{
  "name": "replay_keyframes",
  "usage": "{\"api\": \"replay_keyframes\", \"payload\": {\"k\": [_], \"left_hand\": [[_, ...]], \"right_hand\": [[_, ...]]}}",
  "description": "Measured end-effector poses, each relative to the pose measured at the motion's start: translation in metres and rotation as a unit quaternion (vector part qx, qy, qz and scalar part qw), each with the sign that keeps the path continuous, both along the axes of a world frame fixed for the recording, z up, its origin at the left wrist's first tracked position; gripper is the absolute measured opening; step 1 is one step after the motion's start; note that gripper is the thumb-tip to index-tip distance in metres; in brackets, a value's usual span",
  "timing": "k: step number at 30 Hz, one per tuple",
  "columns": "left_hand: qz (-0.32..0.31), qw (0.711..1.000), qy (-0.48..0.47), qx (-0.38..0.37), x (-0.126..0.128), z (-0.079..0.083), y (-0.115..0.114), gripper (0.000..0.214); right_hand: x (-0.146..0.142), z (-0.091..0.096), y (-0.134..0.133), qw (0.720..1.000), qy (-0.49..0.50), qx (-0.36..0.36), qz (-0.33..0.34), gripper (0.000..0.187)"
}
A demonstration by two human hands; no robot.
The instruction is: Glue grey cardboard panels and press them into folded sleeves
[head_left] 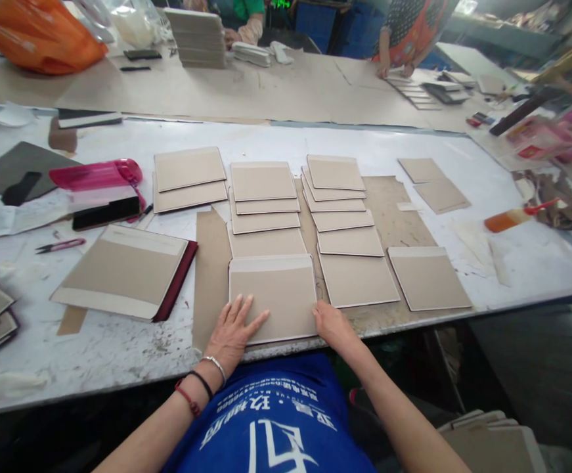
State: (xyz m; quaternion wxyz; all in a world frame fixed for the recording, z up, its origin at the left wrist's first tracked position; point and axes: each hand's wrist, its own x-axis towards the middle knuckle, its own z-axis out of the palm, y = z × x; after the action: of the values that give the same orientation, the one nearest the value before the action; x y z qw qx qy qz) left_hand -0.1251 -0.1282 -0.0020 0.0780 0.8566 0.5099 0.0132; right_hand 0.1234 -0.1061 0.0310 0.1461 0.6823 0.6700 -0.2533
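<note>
A beige cardboard panel (pixel 278 292) lies at the table's near edge, lowest in an overlapping column of like panels (pixel 264 197). My left hand (pixel 231 332) rests flat on its lower left corner, fingers spread. My right hand (pixel 330 323) touches its lower right edge; the fingers curl under and are partly hidden. A second overlapping column of panels (pixel 339 203) runs to the right, and a single panel (pixel 428 277) lies beyond it.
A stack with a dark red cover (pixel 128 270) sits to the left, near small scissors (pixel 59 246), a pink case (pixel 96 175) and a black block (pixel 106 213). An orange glue bottle (pixel 509 219) lies at right. Other people work at the far table (pixel 266 92).
</note>
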Motion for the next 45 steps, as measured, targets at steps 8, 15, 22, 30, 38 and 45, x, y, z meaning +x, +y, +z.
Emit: {"api": "replay_keyframes", "payload": {"k": [8, 15, 22, 30, 38, 45], "left_hand": [[-0.015, 0.999, -0.003, 0.036, -0.001, -0.01, 0.0, 0.068], [-0.031, 0.996, 0.0, 0.079, -0.003, -0.009, 0.001, 0.065], [0.047, 0.991, -0.09, 0.087, 0.013, -0.008, 0.017, 0.038], [0.097, 0.991, -0.077, 0.041, 0.029, -0.021, 0.037, 0.059], [0.135, 0.981, -0.137, 0.037, 0.028, -0.018, 0.034, 0.06], [0.406, 0.858, -0.284, -0.136, 0.014, -0.018, 0.02, 0.066]], "right_hand": [[-0.02, 0.023, 0.017, 0.994, -0.076, 0.082, -0.011, 0.029], [-0.053, -0.019, 0.032, 0.951, 0.08, 0.254, 0.155, 0.065], [-0.05, -0.035, 0.033, 0.953, 0.087, 0.237, 0.165, 0.067], [-0.051, -0.034, 0.036, 0.957, 0.082, 0.224, 0.168, 0.072], [-0.045, -0.046, 0.032, 0.933, 0.083, 0.338, 0.087, 0.057], [-0.032, -0.061, 0.02, 0.927, 0.025, 0.339, -0.161, 0.04]]}}
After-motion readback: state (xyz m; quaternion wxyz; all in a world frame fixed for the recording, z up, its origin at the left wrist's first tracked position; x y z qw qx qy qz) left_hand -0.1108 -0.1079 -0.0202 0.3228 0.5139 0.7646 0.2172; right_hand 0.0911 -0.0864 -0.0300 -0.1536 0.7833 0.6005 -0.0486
